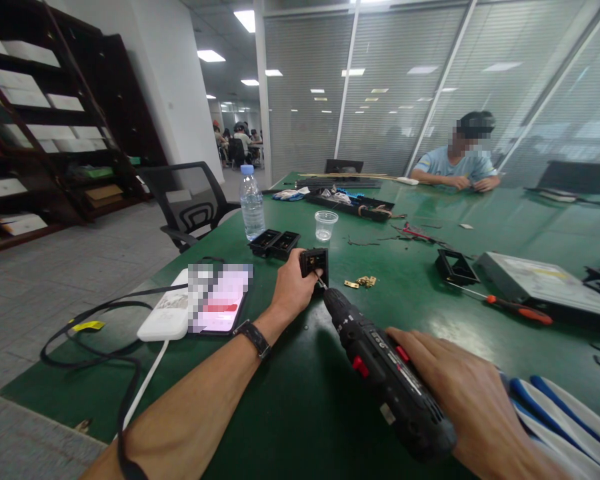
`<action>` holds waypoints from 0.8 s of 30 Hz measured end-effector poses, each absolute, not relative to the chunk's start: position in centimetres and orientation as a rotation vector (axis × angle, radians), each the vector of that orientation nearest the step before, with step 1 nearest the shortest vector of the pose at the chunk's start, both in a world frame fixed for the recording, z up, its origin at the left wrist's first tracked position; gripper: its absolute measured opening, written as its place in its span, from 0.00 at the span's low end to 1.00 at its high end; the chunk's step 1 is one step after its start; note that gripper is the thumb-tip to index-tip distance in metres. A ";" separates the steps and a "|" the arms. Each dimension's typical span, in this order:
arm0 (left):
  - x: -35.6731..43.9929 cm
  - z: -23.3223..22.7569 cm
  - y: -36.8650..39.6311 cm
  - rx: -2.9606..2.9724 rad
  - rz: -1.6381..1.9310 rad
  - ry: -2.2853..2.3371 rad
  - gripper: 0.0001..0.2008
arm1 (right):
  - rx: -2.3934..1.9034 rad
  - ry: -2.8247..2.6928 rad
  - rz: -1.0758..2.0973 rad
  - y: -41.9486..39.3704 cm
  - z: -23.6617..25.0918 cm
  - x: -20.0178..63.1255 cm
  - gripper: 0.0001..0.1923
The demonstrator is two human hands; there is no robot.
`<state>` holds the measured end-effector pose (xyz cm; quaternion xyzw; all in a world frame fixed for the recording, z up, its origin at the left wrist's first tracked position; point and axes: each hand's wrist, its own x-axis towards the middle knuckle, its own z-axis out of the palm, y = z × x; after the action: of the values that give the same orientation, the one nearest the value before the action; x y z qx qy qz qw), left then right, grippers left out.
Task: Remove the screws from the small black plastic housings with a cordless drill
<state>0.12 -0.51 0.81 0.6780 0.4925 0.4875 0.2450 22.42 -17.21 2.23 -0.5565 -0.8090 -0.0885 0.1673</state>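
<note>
L hand [293, 288] fingers clamp the black socket block [314, 261] on the tabletop [290, 400], approx 12 o'clock of center. R hand [460, 393] wrapped round the drill [385, 380]. Keep bit square w/ screw, light trigger; brass screws [363, 282] at 1 o'clock.

The left hand [293, 287] covered the near side of the black socket box [315, 261]; the drill [387, 377] bit's tip vanished behind it, and the right hand [460, 400] hid the drill's grip.

Light: bright, from ceiling panels [211, 56]
Glare: soft sheen on green surface [505, 220]
Edges: wide-angle bending
Focus: sharp
</note>
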 end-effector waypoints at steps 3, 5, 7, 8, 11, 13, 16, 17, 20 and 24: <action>0.1 0.9 -0.6 1.858 1.322 1.355 0.15 | -1.614 -2.324 -0.228 -17.3 2.3 22.3 0.25; 0.1 0.9 -0.6 1.865 1.322 1.354 0.14 | -1.625 -2.343 -0.215 -17.4 2.4 22.3 0.24; 0.1 0.8 -0.6 1.874 1.325 1.352 0.14 | -1.615 -2.349 -0.212 -17.3 2.5 22.3 0.22; 0.1 0.8 -0.6 1.878 1.324 1.355 0.14 | -1.608 -2.349 -0.212 -17.3 2.5 22.3 0.21; 0.1 0.7 -0.6 1.879 1.320 1.361 0.15 | -1.610 -2.350 -0.205 -17.2 2.6 22.4 0.19; 0.1 0.7 -0.6 1.882 1.325 1.361 0.15 | -1.632 -2.347 -0.193 -17.2 2.6 22.4 0.18; 0.1 0.7 -0.7 1.882 1.334 1.371 0.15 | -1.655 -2.344 -0.176 -17.4 2.6 22.3 0.18; 0.1 0.7 -0.7 1.879 1.335 1.375 0.15 | -1.655 -2.341 -0.177 -17.4 2.6 22.3 0.18; 0.1 0.7 -0.7 1.878 1.343 1.374 0.15 | -1.645 -2.340 -0.190 -17.3 2.5 22.3 0.17; 0.2 0.6 -0.6 1.887 1.365 1.348 0.14 | -1.664 -2.351 -0.168 -17.2 2.6 22.1 0.16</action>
<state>0.16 -0.63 0.56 0.6836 0.4883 0.4945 0.2232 22.15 -17.18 2.61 -0.5720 -0.8082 -0.0577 0.1279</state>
